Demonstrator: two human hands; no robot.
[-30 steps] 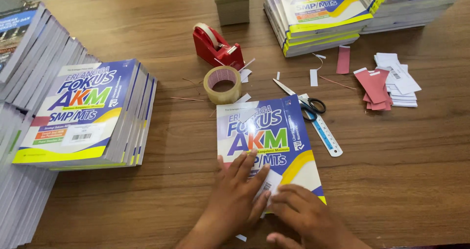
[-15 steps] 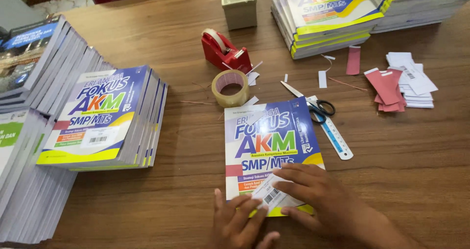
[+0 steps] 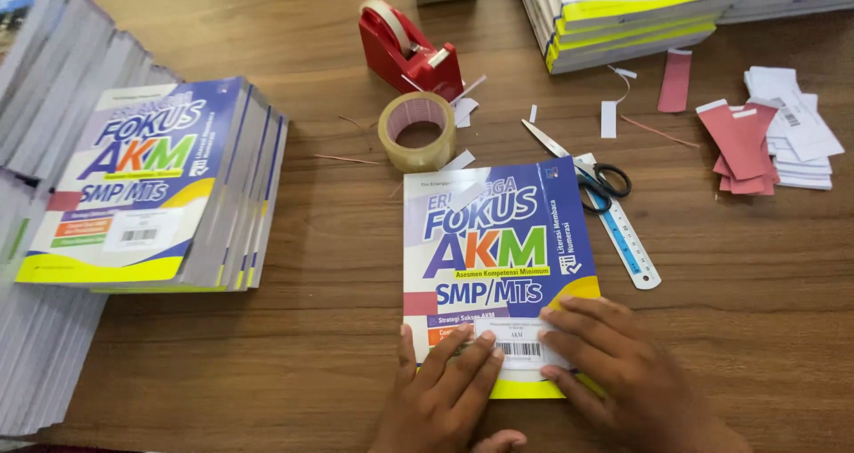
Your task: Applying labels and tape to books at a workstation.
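White barcode label [image 3: 519, 343] — blue book [image 3: 498, 266]

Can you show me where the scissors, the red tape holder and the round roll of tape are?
scissors [image 3: 603, 181]: head view, on the black handle loops.
red tape holder [image 3: 407, 54]: head view, on its red body.
roll of tape [image 3: 417, 132]: head view, on the front of its tan ring.

Stacks of identical workbooks [image 3: 151, 186] are crowding a wooden desk [image 3: 756, 328], suggesting a school office or bookshop back room. A red tape dispenser [image 3: 409, 48], scissors [image 3: 587, 164] and label slips [image 3: 774, 133] are lying about.
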